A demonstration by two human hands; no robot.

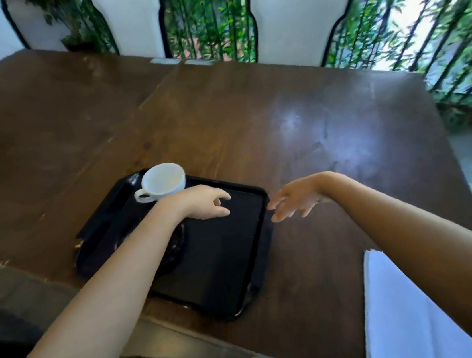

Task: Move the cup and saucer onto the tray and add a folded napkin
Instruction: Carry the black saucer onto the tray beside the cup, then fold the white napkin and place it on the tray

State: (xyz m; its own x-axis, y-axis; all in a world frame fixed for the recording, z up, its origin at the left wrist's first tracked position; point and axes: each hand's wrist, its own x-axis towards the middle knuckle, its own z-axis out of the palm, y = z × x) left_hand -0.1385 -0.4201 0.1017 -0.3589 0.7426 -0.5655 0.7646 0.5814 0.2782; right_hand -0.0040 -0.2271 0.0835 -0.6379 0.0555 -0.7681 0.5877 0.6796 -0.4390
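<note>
A: While both bare arms reached over the table, what were the 2 hands doing?

B: The left hand [202, 202] hovered over the far part of the flat black rectangular plastic tray [224, 258], fingers loosely curled and grasping nothing. The right hand [294, 199] hung just past the tray's right rim, fingers spread and relaxed, also empty. The 2 hands were near each other but apart.

A: Where was the cup?

B: The white ceramic cup [163, 182] sat at the tray's far left corner, just behind the left wrist, its handle turned to the left. It looked tilted, though the blur left me unsure.

A: And the saucer?

B: A dark round shape [174, 247] lay on the tray beneath the left forearm; whether it was the saucer, I could not tell.

A: The napkin?

B: A white folded cloth napkin [396, 314] lay at the near right, partly under the right forearm, well apart from the tray.

A: What lay beyond?

B: The dark brown glossy wooden table [297, 128], then 3 white chair backs with black edging [298, 20] against green bamboo [206, 11].
</note>
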